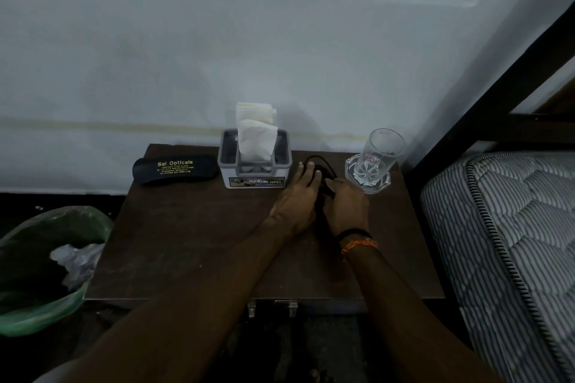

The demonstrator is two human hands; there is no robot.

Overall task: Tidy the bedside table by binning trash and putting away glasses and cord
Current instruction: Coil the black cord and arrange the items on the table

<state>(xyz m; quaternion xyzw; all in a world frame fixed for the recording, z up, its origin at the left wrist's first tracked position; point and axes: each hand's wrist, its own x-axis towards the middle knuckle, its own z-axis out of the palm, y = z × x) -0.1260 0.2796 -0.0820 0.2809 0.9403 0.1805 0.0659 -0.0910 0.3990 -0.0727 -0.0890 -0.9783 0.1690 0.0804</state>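
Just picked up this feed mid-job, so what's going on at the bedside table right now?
A person has both hands on a black cord at the back right of the bedside table: left hand lies over it, right hand grips it. A glasses case, closed, a tissue holder and a glass on its coaster are untouched. The lined bin on the floor to the left already holds some trash.

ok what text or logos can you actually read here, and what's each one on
"Sai Opticals": gold print on the black glasses case; the smaller lines beneath are too small to read.
"OPEL": sticker strip on the tissue holder; the rest of the strip is blurred.
Red logo on the drinking glass: unreadable.
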